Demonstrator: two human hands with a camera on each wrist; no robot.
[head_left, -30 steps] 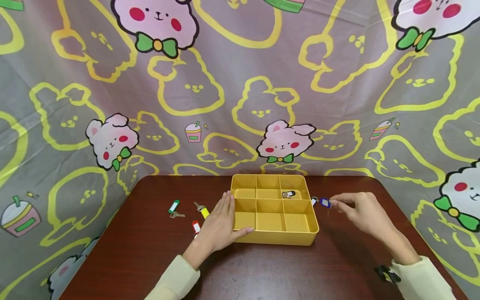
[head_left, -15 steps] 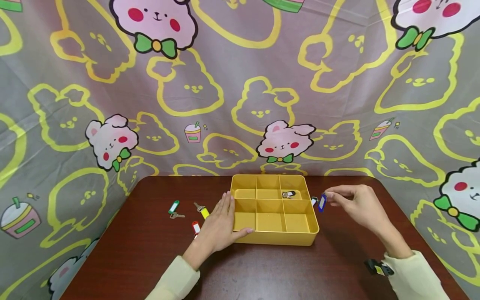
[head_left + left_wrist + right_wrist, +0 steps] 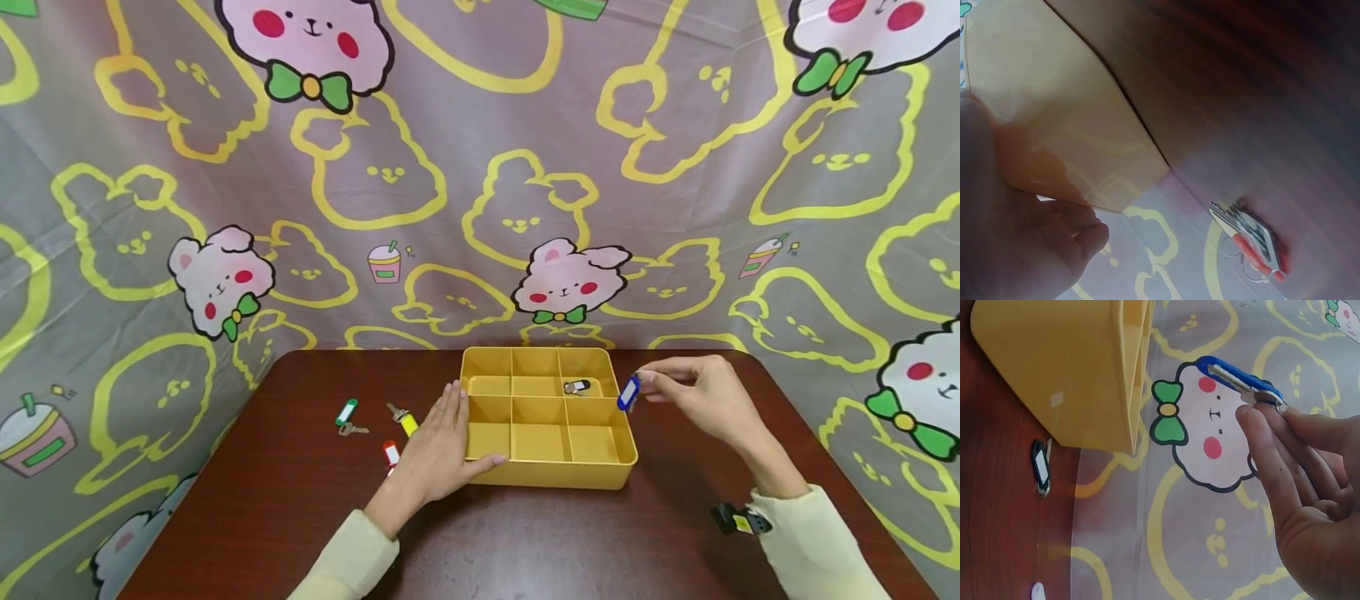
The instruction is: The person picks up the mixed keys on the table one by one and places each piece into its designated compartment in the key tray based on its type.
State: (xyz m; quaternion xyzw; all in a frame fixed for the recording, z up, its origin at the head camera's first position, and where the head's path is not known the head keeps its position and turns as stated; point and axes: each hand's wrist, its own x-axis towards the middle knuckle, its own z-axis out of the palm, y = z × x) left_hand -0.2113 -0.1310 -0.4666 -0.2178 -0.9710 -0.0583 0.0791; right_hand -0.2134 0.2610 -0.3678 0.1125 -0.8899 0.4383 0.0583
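Observation:
A yellow six-compartment box (image 3: 540, 472) stands on the table. My left hand (image 3: 437, 450) rests along its left side with fingers straight, the thumb over the front rim. In my right hand (image 3: 701, 398), thumb and fingers pinch a key with a blue tag (image 3: 628, 393) by its ring end, at the box's right rim. The right wrist view shows the key hanging alongside the blue tag. A key with a black tag (image 3: 577, 387) lies in the back right compartment. Another black-tagged key (image 3: 1041, 467) lies on the table beside the box's right wall.
Left of the box lie a green-tagged key (image 3: 347, 413), a yellow-tagged key (image 3: 408, 423) and a red-tagged key (image 3: 392, 452), the last partly hidden by my left hand. A white-tipped object (image 3: 1038, 591) shows at the right wrist view's lower edge. Patterned cloth (image 3: 450, 217) surrounds the table.
My right hand has moved left and up, bringing the blue-tagged key from beside the box to its right rim. The tag has swung from level to hanging. My left hand has stayed put.

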